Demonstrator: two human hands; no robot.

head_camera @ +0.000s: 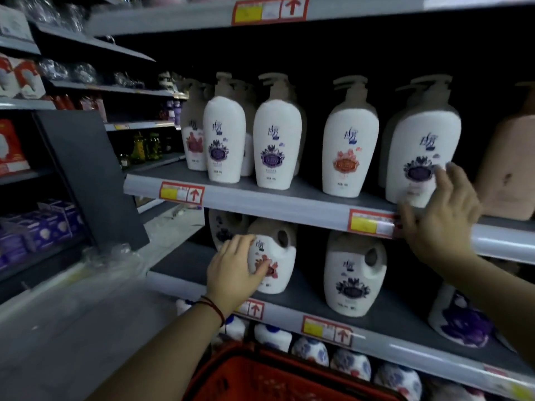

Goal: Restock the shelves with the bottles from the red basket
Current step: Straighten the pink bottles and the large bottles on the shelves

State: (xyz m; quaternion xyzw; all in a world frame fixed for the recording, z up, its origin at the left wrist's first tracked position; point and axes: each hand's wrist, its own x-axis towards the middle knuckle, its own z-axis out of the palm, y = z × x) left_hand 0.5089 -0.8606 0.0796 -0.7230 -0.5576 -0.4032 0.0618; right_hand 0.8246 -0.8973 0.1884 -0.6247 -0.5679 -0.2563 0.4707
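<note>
My left hand (236, 267) rests on a white jug with a red flower label (275, 256) on the lower shelf (385, 316), fingers spread over its front. My right hand (440, 215) touches a white pump bottle with a purple label (422, 151) at the front of the upper shelf (289, 202), fingers on its lower right side and thumb at the shelf's price strip. The red basket (254, 374) sits at the bottom, below my left forearm; what it holds cannot be made out.
Several more white pump bottles (276, 140) line the upper shelf, and another white jug (354, 273) and a purple-flowered pack (463, 319) stand on the lower one. Rounded blue-and-white packs (350, 363) fill the shelf beneath. A side aisle of shelving (43, 175) runs at left.
</note>
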